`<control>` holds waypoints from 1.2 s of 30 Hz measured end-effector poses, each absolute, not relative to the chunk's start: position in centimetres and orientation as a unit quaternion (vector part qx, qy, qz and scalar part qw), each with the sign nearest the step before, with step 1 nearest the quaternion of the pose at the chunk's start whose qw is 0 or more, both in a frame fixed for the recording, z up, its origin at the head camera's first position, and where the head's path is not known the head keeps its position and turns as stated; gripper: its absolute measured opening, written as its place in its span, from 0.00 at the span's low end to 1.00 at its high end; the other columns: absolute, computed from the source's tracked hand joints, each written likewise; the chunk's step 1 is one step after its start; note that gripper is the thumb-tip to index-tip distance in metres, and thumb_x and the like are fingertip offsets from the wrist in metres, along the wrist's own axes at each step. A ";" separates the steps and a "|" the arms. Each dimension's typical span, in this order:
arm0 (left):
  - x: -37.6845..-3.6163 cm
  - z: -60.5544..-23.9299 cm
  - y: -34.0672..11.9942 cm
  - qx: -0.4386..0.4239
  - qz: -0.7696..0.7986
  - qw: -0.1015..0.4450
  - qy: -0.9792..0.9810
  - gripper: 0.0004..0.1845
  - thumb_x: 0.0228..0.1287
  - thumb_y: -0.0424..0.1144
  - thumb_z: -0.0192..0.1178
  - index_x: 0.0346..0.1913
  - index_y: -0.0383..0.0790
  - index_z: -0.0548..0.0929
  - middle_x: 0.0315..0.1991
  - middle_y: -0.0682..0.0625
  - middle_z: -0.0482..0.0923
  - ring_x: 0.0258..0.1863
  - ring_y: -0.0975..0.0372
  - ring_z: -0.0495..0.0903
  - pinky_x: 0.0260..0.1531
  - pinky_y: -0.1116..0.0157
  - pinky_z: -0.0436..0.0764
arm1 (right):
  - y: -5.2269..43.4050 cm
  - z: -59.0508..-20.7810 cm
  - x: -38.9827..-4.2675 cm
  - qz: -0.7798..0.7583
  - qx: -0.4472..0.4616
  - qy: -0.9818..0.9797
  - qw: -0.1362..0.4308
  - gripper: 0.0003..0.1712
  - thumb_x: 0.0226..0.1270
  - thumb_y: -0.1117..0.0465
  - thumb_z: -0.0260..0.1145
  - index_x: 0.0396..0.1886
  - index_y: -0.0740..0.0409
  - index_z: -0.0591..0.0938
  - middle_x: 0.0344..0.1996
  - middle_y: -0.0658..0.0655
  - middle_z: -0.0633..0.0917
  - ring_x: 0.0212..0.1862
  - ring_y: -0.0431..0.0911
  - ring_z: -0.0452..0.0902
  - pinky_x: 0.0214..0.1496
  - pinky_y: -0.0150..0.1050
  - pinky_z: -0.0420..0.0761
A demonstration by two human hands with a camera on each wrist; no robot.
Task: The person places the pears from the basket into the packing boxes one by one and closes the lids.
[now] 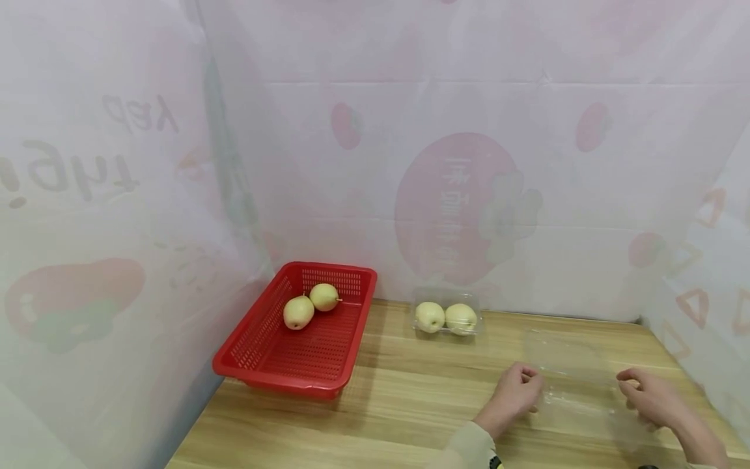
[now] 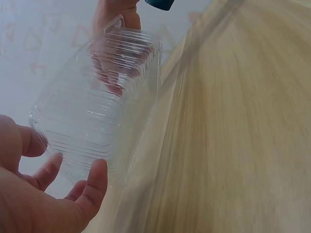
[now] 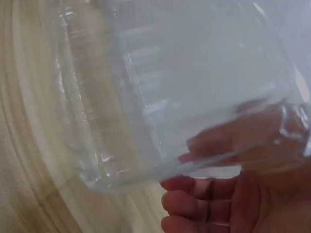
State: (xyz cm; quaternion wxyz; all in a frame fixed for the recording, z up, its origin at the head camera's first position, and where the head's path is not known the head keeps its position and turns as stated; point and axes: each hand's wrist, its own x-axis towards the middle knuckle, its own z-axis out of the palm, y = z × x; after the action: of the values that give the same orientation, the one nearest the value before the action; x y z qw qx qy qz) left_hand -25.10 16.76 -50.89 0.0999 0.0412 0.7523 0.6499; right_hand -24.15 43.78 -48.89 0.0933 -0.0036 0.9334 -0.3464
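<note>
A clear plastic clamshell box (image 1: 577, 407) is held between both hands over the right side of the table, its see-through lid (image 1: 562, 352) raised at the back. My left hand (image 1: 515, 396) pinches the left end; in the left wrist view its thumb is at the rim and the fingers (image 2: 97, 182) are against the ribbed side. At the opposite end, my right hand (image 1: 653, 397) grips with thumb and fingers, partly seen through the plastic in the right wrist view. No fruit shows inside this box.
Left on the wooden table (image 1: 404, 404) stands a red basket (image 1: 305, 384) with two yellow-green pears (image 1: 299, 312). Against the back wall sits another clear box (image 1: 446, 296) holding two pears (image 1: 430, 317). Printed white sheets (image 1: 363, 182) enclose the table.
</note>
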 end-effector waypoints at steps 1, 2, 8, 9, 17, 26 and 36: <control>-25.2 -50.9 16.5 0.040 0.649 0.100 0.753 0.02 0.61 0.39 0.58 0.36 0.48 0.77 0.29 0.58 0.73 0.17 0.64 0.74 0.19 0.71 0.73 | 43.8 -49.0 -24.1 -0.351 -0.009 0.932 0.095 0.28 0.78 0.57 0.45 0.62 0.80 0.63 0.30 0.58 0.82 0.15 0.39 0.67 0.18 0.34 0.74; -25.2 -50.9 16.3 0.039 0.648 0.101 0.754 0.02 0.61 0.39 0.59 0.36 0.48 0.78 0.29 0.58 0.73 0.18 0.65 0.74 0.19 0.71 0.73 | 43.8 -49.1 -24.1 -0.354 -0.018 0.930 0.096 0.28 0.79 0.57 0.45 0.62 0.80 0.63 0.29 0.58 0.82 0.15 0.38 0.66 0.17 0.34 0.72; -25.8 -51.1 15.4 0.044 0.647 0.100 0.755 0.04 0.60 0.35 0.60 0.38 0.44 0.78 0.30 0.57 0.72 0.19 0.66 0.71 0.20 0.71 0.75 | 43.4 -49.8 -24.0 -0.383 -0.017 0.919 0.093 0.30 0.80 0.56 0.44 0.65 0.80 0.60 0.26 0.57 0.80 0.15 0.38 0.65 0.18 0.33 0.72; -25.9 -51.1 15.3 0.046 0.646 0.100 0.755 0.05 0.59 0.34 0.60 0.38 0.44 0.78 0.30 0.57 0.72 0.20 0.66 0.71 0.21 0.71 0.76 | 43.3 -49.9 -24.0 -0.386 -0.012 0.918 0.089 0.29 0.80 0.57 0.44 0.65 0.80 0.59 0.26 0.57 0.80 0.16 0.38 0.66 0.18 0.34 0.73; -26.1 -51.4 15.0 0.049 0.639 0.108 0.760 0.12 0.55 0.29 0.62 0.42 0.44 0.78 0.37 0.53 0.72 0.22 0.64 0.73 0.23 0.68 0.80 | 42.5 -50.7 -24.2 -0.368 -0.009 0.927 0.076 0.28 0.80 0.54 0.44 0.61 0.77 0.68 0.32 0.58 0.84 0.14 0.39 0.64 0.18 0.36 0.73; -26.4 -51.4 14.3 0.073 0.634 0.138 0.758 0.21 0.55 0.27 0.62 0.53 0.43 0.77 0.43 0.49 0.73 0.27 0.62 0.75 0.28 0.63 0.83 | 41.5 -51.5 -24.1 -0.334 -0.003 0.943 0.008 0.23 0.79 0.55 0.46 0.52 0.71 0.78 0.28 0.55 0.85 0.17 0.40 0.70 0.21 0.36 0.74; -26.8 -51.4 13.2 0.091 0.625 0.171 0.757 0.28 0.55 0.28 0.62 0.61 0.45 0.74 0.47 0.49 0.74 0.28 0.61 0.76 0.28 0.63 0.83 | 40.1 -52.3 -24.1 -0.327 -0.001 0.944 -0.033 0.22 0.79 0.54 0.48 0.48 0.67 0.80 0.28 0.55 0.84 0.27 0.34 0.75 0.29 0.33 0.74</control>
State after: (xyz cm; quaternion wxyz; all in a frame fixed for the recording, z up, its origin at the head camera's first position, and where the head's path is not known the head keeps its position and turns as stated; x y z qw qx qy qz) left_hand -26.79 13.22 -51.45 0.1708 0.0912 0.7565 0.6247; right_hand -24.14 40.13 -52.31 -0.0328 -0.0011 0.9445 -0.3269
